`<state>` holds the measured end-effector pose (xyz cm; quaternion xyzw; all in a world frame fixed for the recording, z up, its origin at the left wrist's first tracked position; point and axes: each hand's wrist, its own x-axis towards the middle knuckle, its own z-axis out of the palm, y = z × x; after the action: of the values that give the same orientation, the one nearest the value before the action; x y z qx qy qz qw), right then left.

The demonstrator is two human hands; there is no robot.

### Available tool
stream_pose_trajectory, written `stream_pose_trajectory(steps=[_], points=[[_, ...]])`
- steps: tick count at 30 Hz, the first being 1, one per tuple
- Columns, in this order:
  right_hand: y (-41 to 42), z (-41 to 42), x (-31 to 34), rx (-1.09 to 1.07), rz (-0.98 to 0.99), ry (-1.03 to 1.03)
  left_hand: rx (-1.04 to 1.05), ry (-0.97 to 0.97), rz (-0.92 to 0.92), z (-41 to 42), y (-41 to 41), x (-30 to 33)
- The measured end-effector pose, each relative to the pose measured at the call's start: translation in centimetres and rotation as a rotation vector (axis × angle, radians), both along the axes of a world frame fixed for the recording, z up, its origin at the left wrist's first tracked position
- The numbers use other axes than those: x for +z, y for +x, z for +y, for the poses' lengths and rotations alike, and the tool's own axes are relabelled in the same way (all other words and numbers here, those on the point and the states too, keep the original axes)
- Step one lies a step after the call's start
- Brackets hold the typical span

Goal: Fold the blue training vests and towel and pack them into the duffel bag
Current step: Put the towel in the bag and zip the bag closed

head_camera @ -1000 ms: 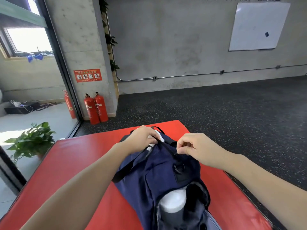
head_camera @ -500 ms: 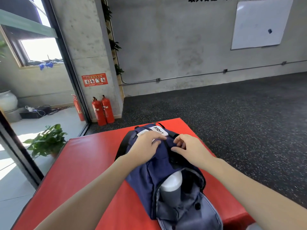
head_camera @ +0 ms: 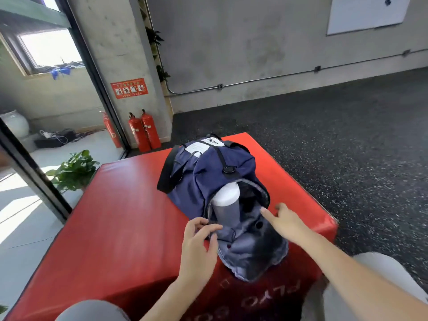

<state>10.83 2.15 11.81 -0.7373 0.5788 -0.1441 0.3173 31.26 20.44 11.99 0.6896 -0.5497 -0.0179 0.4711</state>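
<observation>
A navy duffel bag lies lengthwise on a red padded block. Its near end compartment gapes, and the grey lining flap hangs over the block's front edge. A white bottle stands in that opening. My left hand pinches the left edge of the opening just below the bottle. My right hand reaches to the right edge with fingers extended, touching the lining. No blue vests or towel show outside the bag.
Red fire extinguishers stand against a concrete pillar behind the block. A potted plant sits left of it by a glass door. Dark speckled floor spreads to the right. My knees are at the block's front.
Both hands left the bag's far top and came back to the near end opening. The camera drew back, and the block's front face and my knees now show.
</observation>
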Motion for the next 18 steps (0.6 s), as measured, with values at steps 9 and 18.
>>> stream_pose_trajectory(steps=[9,18], points=[[-1.5,2.1,0.7,-0.096,-0.593,0.478,-0.179,0.045,-0.177,3.2,-6.3,-3.4],[-1.2,2.6,4.1,0.024,-1.08,0.764,-0.111,-0.009,-0.423,-0.9,-6.8,0.3]])
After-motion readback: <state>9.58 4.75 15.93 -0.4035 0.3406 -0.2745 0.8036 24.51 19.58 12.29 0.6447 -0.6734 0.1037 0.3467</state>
